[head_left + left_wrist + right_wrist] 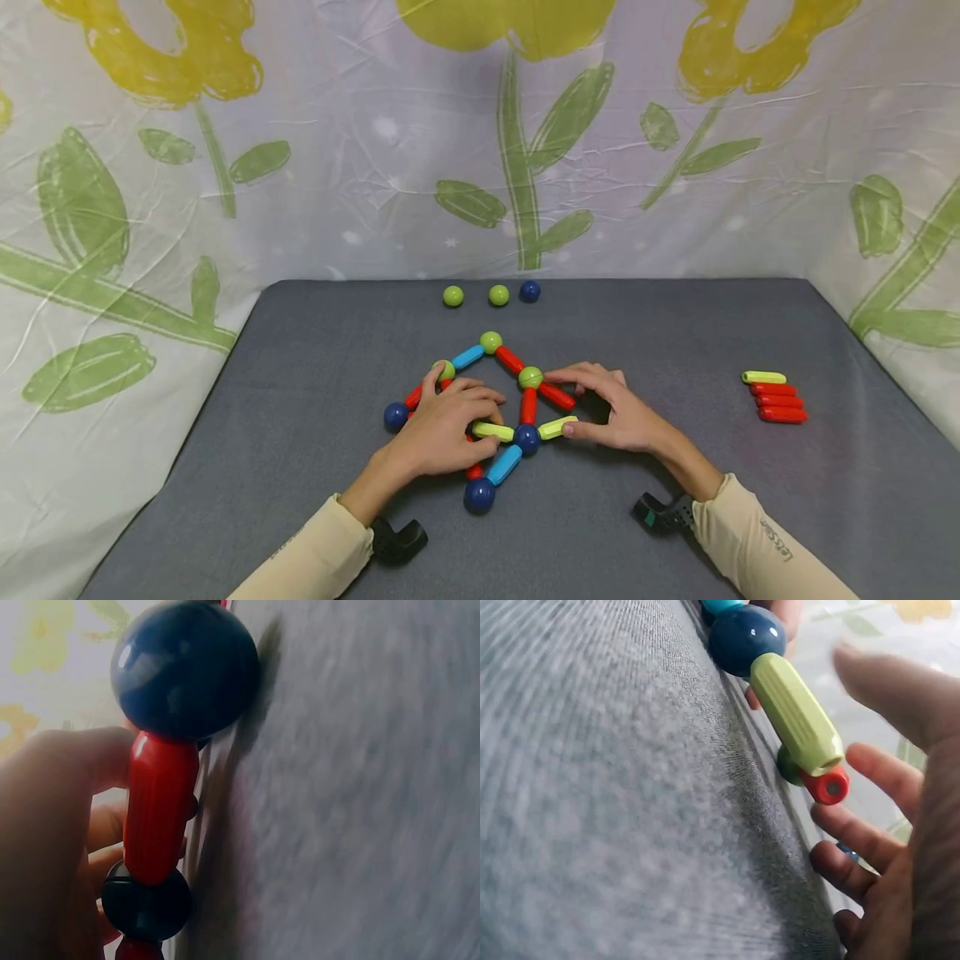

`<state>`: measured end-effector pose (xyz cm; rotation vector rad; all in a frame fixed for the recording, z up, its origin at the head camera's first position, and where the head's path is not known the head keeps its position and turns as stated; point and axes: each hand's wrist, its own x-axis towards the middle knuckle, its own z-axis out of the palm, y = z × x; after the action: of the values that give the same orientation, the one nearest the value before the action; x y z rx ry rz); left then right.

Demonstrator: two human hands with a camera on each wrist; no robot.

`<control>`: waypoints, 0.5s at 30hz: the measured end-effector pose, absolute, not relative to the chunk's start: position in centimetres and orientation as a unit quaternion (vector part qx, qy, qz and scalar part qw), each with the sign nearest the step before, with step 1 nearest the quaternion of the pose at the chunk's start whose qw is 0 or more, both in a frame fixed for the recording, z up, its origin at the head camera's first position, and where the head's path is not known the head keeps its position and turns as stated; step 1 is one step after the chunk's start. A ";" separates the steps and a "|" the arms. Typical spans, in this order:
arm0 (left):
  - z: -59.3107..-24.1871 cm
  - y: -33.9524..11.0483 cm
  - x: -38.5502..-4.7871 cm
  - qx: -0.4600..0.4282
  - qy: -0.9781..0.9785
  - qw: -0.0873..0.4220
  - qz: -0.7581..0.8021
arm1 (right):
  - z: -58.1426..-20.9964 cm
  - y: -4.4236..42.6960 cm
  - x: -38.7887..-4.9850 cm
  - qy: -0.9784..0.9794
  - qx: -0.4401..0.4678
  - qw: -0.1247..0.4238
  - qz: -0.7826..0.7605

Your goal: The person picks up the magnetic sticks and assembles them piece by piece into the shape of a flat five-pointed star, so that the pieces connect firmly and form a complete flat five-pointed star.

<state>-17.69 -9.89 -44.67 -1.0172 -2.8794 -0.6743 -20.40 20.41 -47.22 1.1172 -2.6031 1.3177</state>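
Note:
A flat figure of rods and balls lies on the table. My left hand arches over its left part, with thumb and index finger pinching a yellow-green rod left of a blue ball. Part of the figure is hidden under the palm. In the left wrist view a red rod joins a blue ball. My right hand is spread beside another yellow-green rod; in the right wrist view the thumb stands apart from that rod, and a red rod's end shows beside it.
Two green balls and a blue ball sit near the table's back edge. At the right lie one yellow-green rod and several red rods. A flowered cloth hangs behind the grey table.

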 end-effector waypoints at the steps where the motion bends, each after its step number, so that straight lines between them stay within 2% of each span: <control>1: -44.7 -10.0 -17.8 -0.323 -0.922 0.007 -0.215 | -47.2 20.4 -20.4 -0.834 0.363 0.003 0.416; 15: -44.6 -10.2 -17.9 -0.319 -0.924 0.006 -0.212 | -47.5 20.1 -20.4 -0.828 0.358 -0.001 0.433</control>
<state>-17.93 -10.24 -44.60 -0.9974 -2.8914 -0.6642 -20.40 20.09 -47.45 1.1249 -2.6023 1.3601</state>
